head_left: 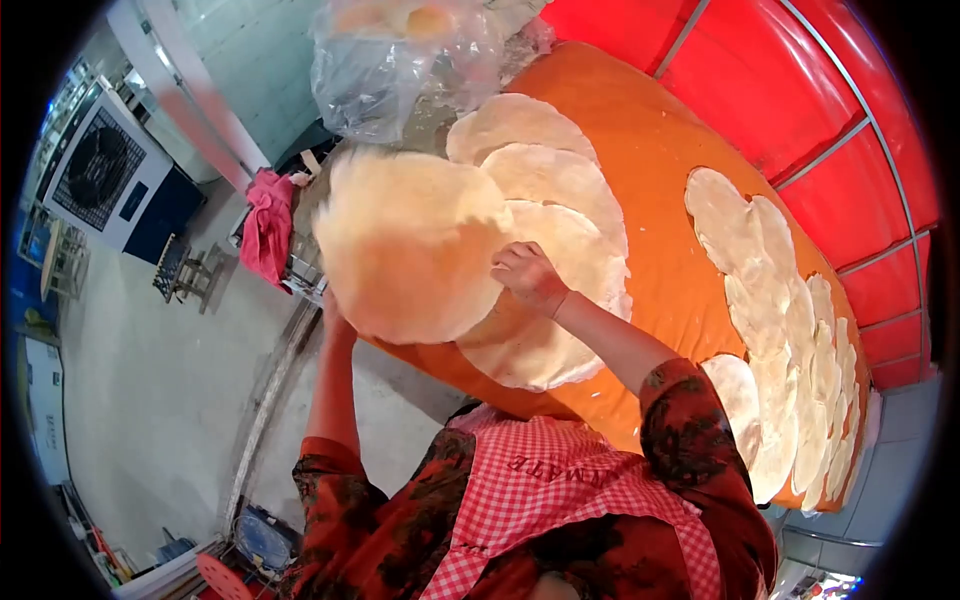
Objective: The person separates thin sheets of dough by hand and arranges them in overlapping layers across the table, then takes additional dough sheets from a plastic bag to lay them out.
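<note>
A large, thin round flatbread (415, 245) is raised at the left end of the orange cloth, its upper left edge smeared by motion. My left hand (338, 316) supports it from below at its lower left edge; the fingers are mostly hidden behind it. At the right edge of this flatbread, my right hand (532, 277) has its fingers curled together against the rim. Beneath and beside it, several more overlapping flatbreads (570, 250) lie on the orange cloth (655, 210).
Rows of overlapping flatbreads (765, 310) lie along the cloth's right side. Behind stands a clear plastic bag (385, 75) with round pieces inside. A pink cloth (268, 225) hangs at the left. Red padded panels (765, 85) border the back. An air cooler (115, 165) stands on the floor.
</note>
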Demonstrator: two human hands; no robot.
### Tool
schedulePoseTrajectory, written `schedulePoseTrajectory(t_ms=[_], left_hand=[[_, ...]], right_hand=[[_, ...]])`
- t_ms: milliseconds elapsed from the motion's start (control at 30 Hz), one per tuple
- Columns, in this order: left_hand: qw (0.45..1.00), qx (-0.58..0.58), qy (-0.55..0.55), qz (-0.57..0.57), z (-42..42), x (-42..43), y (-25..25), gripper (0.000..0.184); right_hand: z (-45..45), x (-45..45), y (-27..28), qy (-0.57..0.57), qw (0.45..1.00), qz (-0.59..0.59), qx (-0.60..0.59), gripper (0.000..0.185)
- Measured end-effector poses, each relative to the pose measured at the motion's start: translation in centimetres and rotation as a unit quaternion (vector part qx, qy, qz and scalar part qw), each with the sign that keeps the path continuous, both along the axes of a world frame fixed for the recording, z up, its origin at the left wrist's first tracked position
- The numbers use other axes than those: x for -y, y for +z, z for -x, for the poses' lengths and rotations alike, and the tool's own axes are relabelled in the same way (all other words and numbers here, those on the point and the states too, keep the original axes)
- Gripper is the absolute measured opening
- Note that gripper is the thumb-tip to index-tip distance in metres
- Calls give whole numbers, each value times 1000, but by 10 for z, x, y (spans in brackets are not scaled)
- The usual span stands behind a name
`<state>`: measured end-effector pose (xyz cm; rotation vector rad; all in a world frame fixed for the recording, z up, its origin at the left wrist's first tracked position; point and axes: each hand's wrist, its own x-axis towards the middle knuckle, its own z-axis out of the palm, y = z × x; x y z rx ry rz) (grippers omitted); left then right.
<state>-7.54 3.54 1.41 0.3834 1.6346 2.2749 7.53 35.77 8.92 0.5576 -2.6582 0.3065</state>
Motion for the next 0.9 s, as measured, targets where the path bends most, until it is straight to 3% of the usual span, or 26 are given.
schedulePoseTrajectory(t_ms=[67, 167, 267, 367, 467, 533, 633, 667, 733, 767, 833, 900], left_hand=[[997, 52, 43, 50, -1, 9, 16, 44], [994, 72, 8, -80, 9, 16, 7, 47], [959, 222, -55, -166, 13, 9, 28, 49], [944, 248, -57, -212, 10, 7, 51, 47], [969, 224, -29, -97, 32, 23, -7, 45], [982, 188, 12, -10, 32, 29, -12, 43], [977, 205, 59, 17, 32, 33, -20, 41], [972, 224, 73, 11, 33, 34, -23, 40], [969, 230, 86, 16, 34, 34, -27, 40], [968, 232, 91, 19, 35, 32, -29, 40], [987, 119, 68, 81, 32, 37, -34, 39], [990, 99, 68, 74, 29, 40, -32, 39]], right_hand=[[-2, 3, -27, -48, 998, 29, 7, 21], [-1, 6, -31, -81, 996, 39, 0, 22], [5, 3, -23, -67, 996, 61, -4, 21], [16, 2, 3, -51, 996, 78, -8, 22], [17, 1, 19, -71, 995, 49, -47, 27], [11, -1, 18, -125, 989, -9, -75, 32], [-5, 2, -18, -258, 956, 136, -41, 36], [-5, 2, -22, -300, 922, 241, 40, 36], [-4, 13, -20, -366, 796, 440, 196, 37], [-2, 15, -28, -386, 779, 445, 216, 36], [11, 15, -56, -422, 741, 455, 255, 37], [29, 16, -80, -324, 786, 509, 134, 38]])
